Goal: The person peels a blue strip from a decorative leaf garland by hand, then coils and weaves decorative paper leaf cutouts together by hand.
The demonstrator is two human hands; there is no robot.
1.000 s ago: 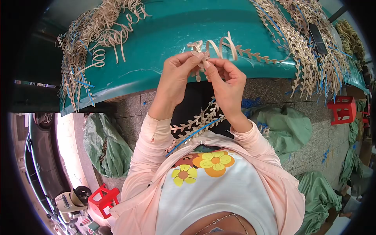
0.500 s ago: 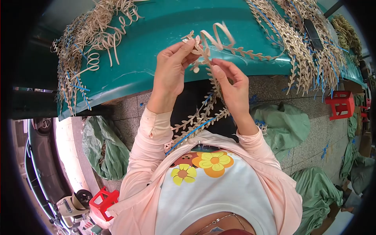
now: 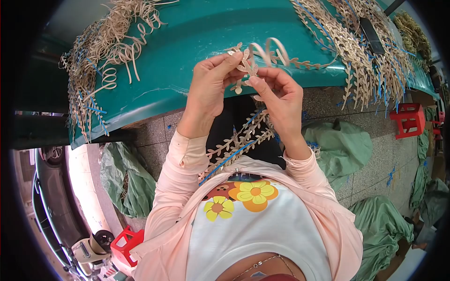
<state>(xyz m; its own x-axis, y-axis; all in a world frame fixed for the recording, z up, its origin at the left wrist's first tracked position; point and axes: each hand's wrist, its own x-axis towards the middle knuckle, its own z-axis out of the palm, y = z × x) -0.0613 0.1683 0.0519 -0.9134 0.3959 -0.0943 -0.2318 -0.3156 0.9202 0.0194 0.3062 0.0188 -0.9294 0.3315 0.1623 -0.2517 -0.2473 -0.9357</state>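
Note:
Over the edge of the green table point(image 3: 178, 56), my left hand point(image 3: 208, 86) pinches a beige leaf strip point(image 3: 247, 67) between thumb and fingers. Close beside it, my right hand point(image 3: 281, 96) is closed on the same strip, thumb against the fingers. A pale curled ribbon point(image 3: 268, 52) loops up behind my right hand. More leaf strips point(image 3: 239, 140), with a blue tie among them, hang below my hands and lie across my lap. My right hand's fingers partly hide the strip.
A heap of curly ribbon point(image 3: 115, 40) covers the table's left end. Leaf strips point(image 3: 356, 61) with a black phone point(image 3: 371, 36) lie at the right. Green sacks point(image 3: 340, 150) and red stools point(image 3: 408, 121) stand on the floor.
My right hand let the strip slide down and opened slightly half a second ago; now it has moved back up and pinches the strip nearer my left hand. The view shifted slightly.

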